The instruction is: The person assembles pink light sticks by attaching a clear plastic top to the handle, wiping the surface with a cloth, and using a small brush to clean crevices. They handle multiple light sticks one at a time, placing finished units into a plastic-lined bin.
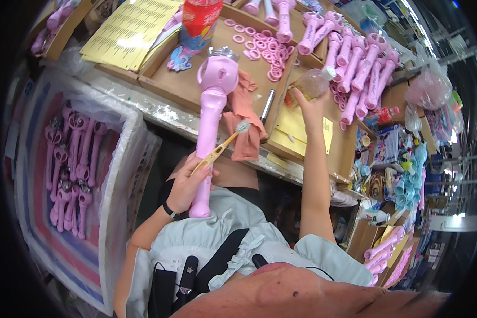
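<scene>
1. Head view: smooth pink wand [209, 124], round head toward 12 o'clock.
2. Left hand [184, 183]: curled round wand and slim yellow tool [217, 153].
3. Right hand [310, 107]: 2 o'clock, at clear bottle [314, 82]; can't tell grip.

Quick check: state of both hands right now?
Left hand: closed, holding the pink wand and a yellow tool.
Right hand: at the clear bottle; grip cannot be told.
</scene>
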`<state>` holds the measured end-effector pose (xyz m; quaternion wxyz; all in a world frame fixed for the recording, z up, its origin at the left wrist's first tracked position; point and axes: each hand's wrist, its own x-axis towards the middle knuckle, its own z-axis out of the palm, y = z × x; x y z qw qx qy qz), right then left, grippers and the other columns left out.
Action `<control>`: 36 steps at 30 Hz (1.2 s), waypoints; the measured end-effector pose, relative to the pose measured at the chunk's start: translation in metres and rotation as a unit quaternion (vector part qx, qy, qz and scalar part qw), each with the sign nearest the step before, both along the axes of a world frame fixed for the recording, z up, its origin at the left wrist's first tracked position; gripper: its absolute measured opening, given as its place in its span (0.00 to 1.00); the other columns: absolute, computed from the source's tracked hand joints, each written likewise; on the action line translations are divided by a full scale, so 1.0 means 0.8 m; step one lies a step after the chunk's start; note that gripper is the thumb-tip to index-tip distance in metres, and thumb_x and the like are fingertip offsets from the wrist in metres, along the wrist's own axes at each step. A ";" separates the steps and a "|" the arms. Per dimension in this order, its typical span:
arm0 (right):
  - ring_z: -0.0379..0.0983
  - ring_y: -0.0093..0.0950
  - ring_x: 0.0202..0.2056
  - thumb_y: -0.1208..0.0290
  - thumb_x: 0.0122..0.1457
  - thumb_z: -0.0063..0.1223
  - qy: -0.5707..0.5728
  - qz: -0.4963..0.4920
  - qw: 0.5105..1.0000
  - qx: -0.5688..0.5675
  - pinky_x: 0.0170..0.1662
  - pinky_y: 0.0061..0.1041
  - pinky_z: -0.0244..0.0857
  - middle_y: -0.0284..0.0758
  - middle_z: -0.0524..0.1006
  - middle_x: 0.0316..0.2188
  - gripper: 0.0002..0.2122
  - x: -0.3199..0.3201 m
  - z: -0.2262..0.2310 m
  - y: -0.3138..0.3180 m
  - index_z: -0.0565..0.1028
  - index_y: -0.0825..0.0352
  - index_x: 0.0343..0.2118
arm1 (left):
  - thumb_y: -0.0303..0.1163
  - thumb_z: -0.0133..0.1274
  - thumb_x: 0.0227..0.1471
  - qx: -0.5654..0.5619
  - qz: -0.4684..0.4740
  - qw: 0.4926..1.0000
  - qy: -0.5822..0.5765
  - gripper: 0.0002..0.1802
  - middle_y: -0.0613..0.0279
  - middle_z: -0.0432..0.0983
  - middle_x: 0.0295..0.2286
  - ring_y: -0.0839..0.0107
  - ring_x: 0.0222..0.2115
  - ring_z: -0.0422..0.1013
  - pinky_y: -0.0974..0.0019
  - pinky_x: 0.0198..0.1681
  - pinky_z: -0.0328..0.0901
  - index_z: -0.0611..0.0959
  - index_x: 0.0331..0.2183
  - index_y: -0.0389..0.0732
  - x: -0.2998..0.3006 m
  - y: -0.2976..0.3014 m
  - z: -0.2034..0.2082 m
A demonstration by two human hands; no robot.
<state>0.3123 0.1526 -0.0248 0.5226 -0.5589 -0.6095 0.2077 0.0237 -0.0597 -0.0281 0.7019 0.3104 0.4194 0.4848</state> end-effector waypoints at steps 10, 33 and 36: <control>0.64 0.15 0.32 0.64 0.65 0.40 0.267 0.245 0.895 -0.261 0.32 0.15 0.59 0.30 0.71 0.34 0.16 -0.160 -0.005 -0.217 0.70 0.71 0.47 | 0.36 0.45 0.58 -0.009 -0.005 0.994 -0.111 0.15 0.65 0.60 0.43 0.79 0.33 0.68 0.74 0.31 0.69 0.74 0.42 0.36 -0.008 -0.001 -0.004; 0.73 0.32 0.27 0.79 0.48 0.52 -0.266 0.528 0.804 -0.063 0.28 0.27 0.66 0.34 0.73 0.26 0.15 -0.115 0.077 -0.097 0.78 0.57 0.39 | 0.40 0.36 0.61 -0.041 0.016 0.984 -0.174 0.31 0.49 0.65 0.47 0.70 0.29 0.71 0.71 0.24 0.70 0.47 0.59 0.40 -0.017 0.008 -0.015; 0.72 0.31 0.25 0.78 0.45 0.54 -0.315 0.452 0.833 -0.048 0.27 0.27 0.66 0.32 0.72 0.24 0.15 -0.118 0.081 -0.096 0.79 0.55 0.38 | 0.40 0.36 0.61 -0.049 0.012 0.984 -0.172 0.30 0.53 0.66 0.44 0.72 0.29 0.71 0.72 0.24 0.69 0.49 0.59 0.41 -0.018 0.008 -0.013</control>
